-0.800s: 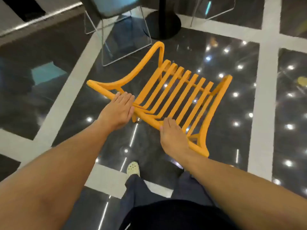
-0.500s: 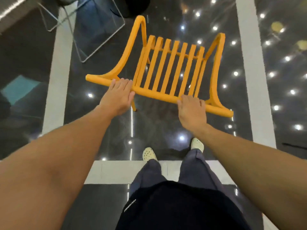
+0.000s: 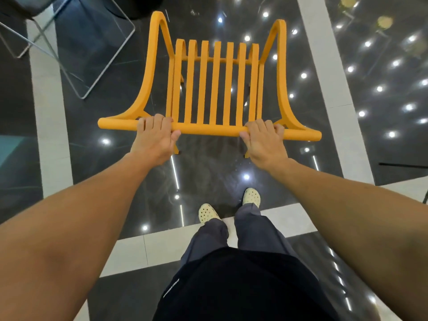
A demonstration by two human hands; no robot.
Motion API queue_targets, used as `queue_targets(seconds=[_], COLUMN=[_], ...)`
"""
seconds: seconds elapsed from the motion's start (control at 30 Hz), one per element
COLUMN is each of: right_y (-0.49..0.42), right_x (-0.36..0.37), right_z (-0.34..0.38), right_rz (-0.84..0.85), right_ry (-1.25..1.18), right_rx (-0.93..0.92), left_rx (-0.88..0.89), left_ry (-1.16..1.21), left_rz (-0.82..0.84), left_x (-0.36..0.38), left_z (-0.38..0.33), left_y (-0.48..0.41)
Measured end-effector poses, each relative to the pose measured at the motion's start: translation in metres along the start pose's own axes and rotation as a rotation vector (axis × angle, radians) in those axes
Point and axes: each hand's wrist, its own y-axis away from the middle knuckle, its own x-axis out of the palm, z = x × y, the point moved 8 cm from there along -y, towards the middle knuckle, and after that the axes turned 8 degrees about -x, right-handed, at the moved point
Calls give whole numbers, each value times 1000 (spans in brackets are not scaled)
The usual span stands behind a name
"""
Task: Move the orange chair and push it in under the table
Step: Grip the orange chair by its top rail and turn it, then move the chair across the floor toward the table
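The orange chair, with a slatted seat and curved armrests, stands squarely in front of me on the glossy dark floor, seen from above and behind. Both hands hold its top back rail. My left hand wraps the rail left of the slats. My right hand wraps it right of the slats. Only a dark round table base shows at the top edge, just beyond the chair's front; the tabletop is out of view.
A second chair with a thin metal wire frame stands at the upper left, close to the orange chair's left armrest. White floor stripes cross the dark reflective tiles. My feet in pale clogs stand behind the chair.
The chair has swung from a slanted position to square in front of me and closer to the table base. Both hands stayed on the back rail, the right one shifting its hold.
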Motion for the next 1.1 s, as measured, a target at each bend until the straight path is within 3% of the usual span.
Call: queue_targets(seconds=[0.33, 0.7, 1.1], right_y=[-72, -220, -378], right_x=[-12, -39, -45], right_z=[-62, -153, -191], right_rz=[17, 135, 162], right_ry=[0, 23, 27], right_rx=[-45, -211, -230], left_rx=[-63, -212, -255], left_ry=[31, 116, 90], left_rz=[-25, -100, -79], left_x=[-15, -48, -77], left_z=[-23, -53, -22], left_y=[-77, -208, -353])
